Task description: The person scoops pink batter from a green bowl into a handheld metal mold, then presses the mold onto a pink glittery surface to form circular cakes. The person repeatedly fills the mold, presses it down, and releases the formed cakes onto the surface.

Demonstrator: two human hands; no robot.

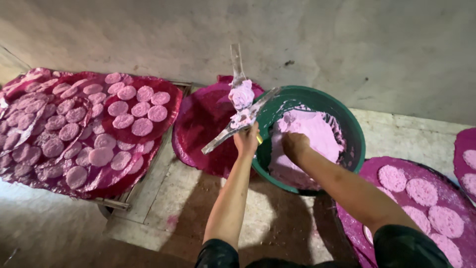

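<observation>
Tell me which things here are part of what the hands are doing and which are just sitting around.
In use: left hand gripping metal scoop; right hand in pink paste; green basin.

Lying about: filled sheets of pink discs; bare magenta sheet; tray of discs.

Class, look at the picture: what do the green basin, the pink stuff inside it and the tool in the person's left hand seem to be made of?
Green basin: probably plastic; smooth, evenly coloured wall with a rolled rim.
Pink stuff: a soft, wet paste or dough; it clumps and smears.
Tool in the left hand: likely metal; thin, grey, dull strips, though paste covers much of it.
</observation>
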